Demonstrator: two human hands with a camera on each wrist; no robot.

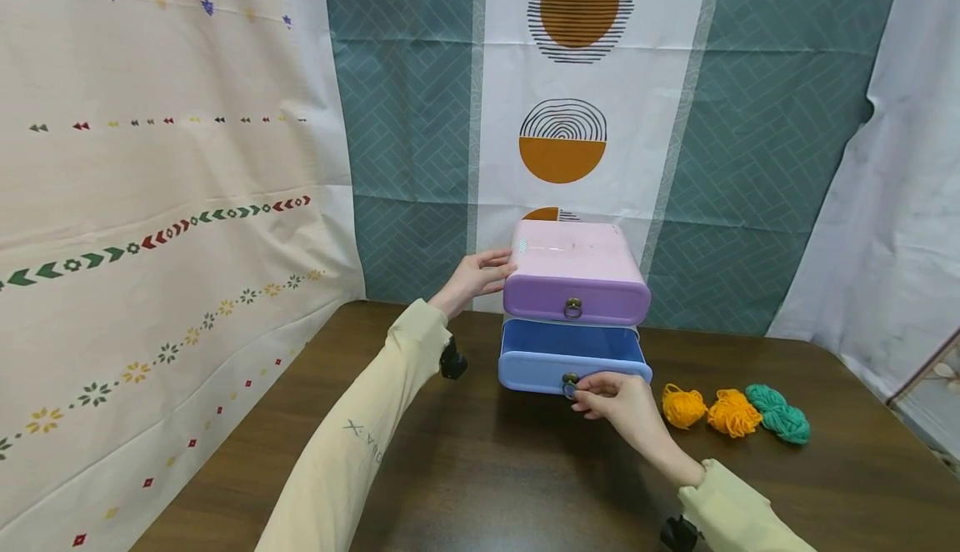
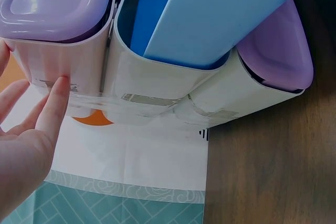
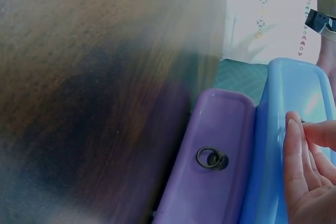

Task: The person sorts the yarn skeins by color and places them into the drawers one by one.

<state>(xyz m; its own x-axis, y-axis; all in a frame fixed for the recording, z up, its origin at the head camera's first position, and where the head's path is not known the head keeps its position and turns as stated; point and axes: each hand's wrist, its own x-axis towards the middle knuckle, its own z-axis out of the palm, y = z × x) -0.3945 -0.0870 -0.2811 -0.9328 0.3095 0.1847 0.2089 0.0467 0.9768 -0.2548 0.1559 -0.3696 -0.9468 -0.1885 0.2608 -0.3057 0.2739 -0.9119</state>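
A small drawer unit with a pink top (image 1: pixel 570 248) stands at the back of the table. Its top purple drawer (image 1: pixel 536 298) is closed, while the blue drawer (image 1: pixel 525 371) below is pulled out and shows a bare blue inside. My left hand (image 1: pixel 476 275) rests against the unit's upper left side, fingers extended along the pink wall (image 2: pixel 84 66). With thumb and fingertips, my right hand (image 1: pixel 618 400) pinches the ring pull (image 1: pixel 570 387) on the blue drawer's front. Beneath it, another purple drawer (image 3: pixel 210 192) with a metal ring (image 3: pixel 207 158) shows in the right wrist view, closed.
Two orange yarn bundles (image 1: pixel 733 413) and a green yarn skein (image 1: pixel 780 413) lie on the brown table (image 1: pixel 480 485), right of the unit. A patterned curtain (image 1: pixel 412 160) hangs close behind, and a cream cloth (image 1: pixel 187 202) hangs along the left side.
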